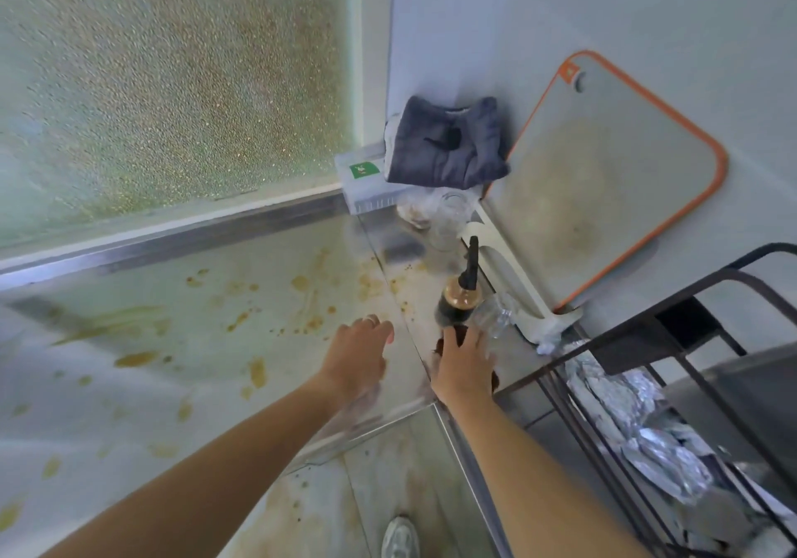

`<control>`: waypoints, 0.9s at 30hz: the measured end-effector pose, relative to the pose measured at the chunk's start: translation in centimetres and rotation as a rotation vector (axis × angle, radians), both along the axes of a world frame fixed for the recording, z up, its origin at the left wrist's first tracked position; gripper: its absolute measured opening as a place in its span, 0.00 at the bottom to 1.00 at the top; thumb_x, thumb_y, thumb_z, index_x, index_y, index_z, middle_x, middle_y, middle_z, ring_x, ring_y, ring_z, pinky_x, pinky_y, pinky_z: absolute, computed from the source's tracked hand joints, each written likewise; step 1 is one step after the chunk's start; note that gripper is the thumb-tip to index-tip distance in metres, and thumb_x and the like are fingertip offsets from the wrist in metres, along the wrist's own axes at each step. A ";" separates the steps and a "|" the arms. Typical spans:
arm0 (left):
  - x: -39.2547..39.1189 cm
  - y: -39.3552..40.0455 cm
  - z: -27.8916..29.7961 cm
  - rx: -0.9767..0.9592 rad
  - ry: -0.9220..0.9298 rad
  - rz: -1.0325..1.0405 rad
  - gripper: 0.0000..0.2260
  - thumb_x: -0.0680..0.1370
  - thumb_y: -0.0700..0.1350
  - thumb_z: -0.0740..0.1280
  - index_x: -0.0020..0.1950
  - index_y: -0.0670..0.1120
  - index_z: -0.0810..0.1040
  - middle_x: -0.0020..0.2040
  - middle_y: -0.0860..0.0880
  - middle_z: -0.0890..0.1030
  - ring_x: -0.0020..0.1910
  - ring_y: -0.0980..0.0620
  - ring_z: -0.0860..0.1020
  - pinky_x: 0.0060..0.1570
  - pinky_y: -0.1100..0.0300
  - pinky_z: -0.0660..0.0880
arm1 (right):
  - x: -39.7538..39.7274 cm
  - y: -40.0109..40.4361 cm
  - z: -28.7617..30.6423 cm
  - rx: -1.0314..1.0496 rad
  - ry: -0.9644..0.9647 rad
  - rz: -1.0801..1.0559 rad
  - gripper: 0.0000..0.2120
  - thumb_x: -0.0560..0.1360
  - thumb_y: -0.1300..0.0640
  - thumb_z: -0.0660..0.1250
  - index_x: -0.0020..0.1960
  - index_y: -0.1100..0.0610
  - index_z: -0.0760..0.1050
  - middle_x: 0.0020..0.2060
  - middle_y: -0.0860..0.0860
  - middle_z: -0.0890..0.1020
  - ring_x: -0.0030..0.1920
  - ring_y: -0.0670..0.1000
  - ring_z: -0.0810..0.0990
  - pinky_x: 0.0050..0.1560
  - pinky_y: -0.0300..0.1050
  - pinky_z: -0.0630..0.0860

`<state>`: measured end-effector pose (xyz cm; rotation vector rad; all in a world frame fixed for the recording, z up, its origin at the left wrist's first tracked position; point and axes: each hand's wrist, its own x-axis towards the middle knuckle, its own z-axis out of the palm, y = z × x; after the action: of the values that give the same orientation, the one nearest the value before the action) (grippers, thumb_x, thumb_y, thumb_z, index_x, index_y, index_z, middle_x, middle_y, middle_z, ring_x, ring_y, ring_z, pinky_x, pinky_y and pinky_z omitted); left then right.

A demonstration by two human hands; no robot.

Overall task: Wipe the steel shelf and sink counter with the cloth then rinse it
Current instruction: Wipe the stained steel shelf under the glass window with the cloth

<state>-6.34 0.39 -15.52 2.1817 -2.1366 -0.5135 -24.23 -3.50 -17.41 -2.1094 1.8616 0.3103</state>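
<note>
Stained steel bench (pixel 194 342) beneath a frosted window (pixel 172 83); one grey cloth (pixel 446 143), one chopping board (pixel 604 178). Left hand (pixel 360 355) relaxed; right hand (pixel 463 368) fingers grip one dark bottle (pixel 459 303)

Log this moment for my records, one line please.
left hand: open above stained steel shelf | right hand: on dark bottle | cloth: untouched

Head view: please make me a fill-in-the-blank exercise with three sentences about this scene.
1. The cutting board has an ____ rim.
2. The grey cloth lies in the corner, beside the ____ board.
3. The ring is on the ____ hand; the right hand reaches toward the bottle.

Missing words: orange; cutting; left
</note>
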 end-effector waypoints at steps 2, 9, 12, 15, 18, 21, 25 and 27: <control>0.1 0.3 -0.9 0.008 -0.019 0.009 0.19 0.73 0.41 0.67 0.63 0.52 0.74 0.61 0.49 0.75 0.60 0.48 0.75 0.58 0.53 0.69 | 0.2 0.6 -0.9 0.084 -0.051 -0.132 0.38 0.78 0.52 0.68 0.80 0.50 0.49 0.75 0.63 0.57 0.74 0.64 0.60 0.70 0.61 0.69; 0.1 1.2 -1.9 -0.014 0.017 0.061 0.17 0.74 0.44 0.65 0.62 0.52 0.75 0.61 0.50 0.76 0.61 0.48 0.74 0.60 0.53 0.68 | -0.3 1.4 -1.3 -0.095 -0.223 -0.116 0.28 0.76 0.54 0.72 0.72 0.57 0.65 0.63 0.55 0.75 0.62 0.56 0.74 0.59 0.52 0.78; 0.1 0.9 -1.5 -0.016 0.034 0.089 0.17 0.73 0.43 0.64 0.62 0.52 0.75 0.61 0.50 0.76 0.62 0.48 0.74 0.61 0.52 0.67 | 0.2 2.1 -0.5 -0.318 -0.273 -0.046 0.29 0.74 0.56 0.72 0.73 0.57 0.67 0.67 0.56 0.74 0.67 0.57 0.73 0.62 0.54 0.76; 0.2 0.3 -1.3 -0.008 0.049 0.104 0.17 0.74 0.42 0.63 0.63 0.51 0.75 0.62 0.49 0.75 0.63 0.48 0.73 0.63 0.52 0.67 | 0.2 2.4 -1.4 -0.226 -0.173 0.032 0.34 0.76 0.54 0.68 0.79 0.56 0.61 0.78 0.58 0.61 0.79 0.59 0.59 0.73 0.62 0.66; 0.1 -0.3 -1.4 0.004 0.052 0.122 0.18 0.76 0.42 0.61 0.65 0.51 0.75 0.64 0.49 0.75 0.65 0.49 0.72 0.64 0.52 0.66 | -0.5 2.6 -4.0 0.064 -0.109 0.099 0.36 0.81 0.45 0.59 0.83 0.52 0.47 0.83 0.55 0.44 0.82 0.57 0.43 0.79 0.65 0.53; 0.2 -1.1 -2.1 -0.001 0.027 0.134 0.19 0.77 0.43 0.61 0.68 0.51 0.74 0.67 0.50 0.74 0.65 0.49 0.72 0.65 0.52 0.66 | -0.7 2.6 -5.6 0.002 -0.092 0.192 0.37 0.81 0.39 0.53 0.83 0.52 0.45 0.82 0.56 0.41 0.82 0.59 0.39 0.80 0.63 0.44; 0.7 -2.8 -2.8 -0.020 0.017 0.181 0.19 0.78 0.43 0.60 0.70 0.51 0.72 0.68 0.49 0.73 0.66 0.49 0.72 0.66 0.53 0.65 | 0.4 1.0 -6.6 -0.097 -0.133 0.244 0.35 0.83 0.39 0.49 0.83 0.55 0.47 0.82 0.56 0.43 0.82 0.59 0.43 0.81 0.58 0.51; 0.9 -3.9 -3.0 -0.037 0.021 0.216 0.18 0.80 0.45 0.60 0.69 0.52 0.73 0.68 0.50 0.74 0.66 0.49 0.72 0.66 0.53 0.65 | 1.9 -0.3 -6.9 -0.069 -0.134 0.201 0.34 0.83 0.39 0.44 0.83 0.54 0.41 0.82 0.54 0.38 0.82 0.57 0.39 0.80 0.56 0.51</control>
<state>-5.43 -3.49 -18.50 2.3368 -1.8539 -0.4755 -22.36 -3.77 -24.34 -2.3079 1.6108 0.1478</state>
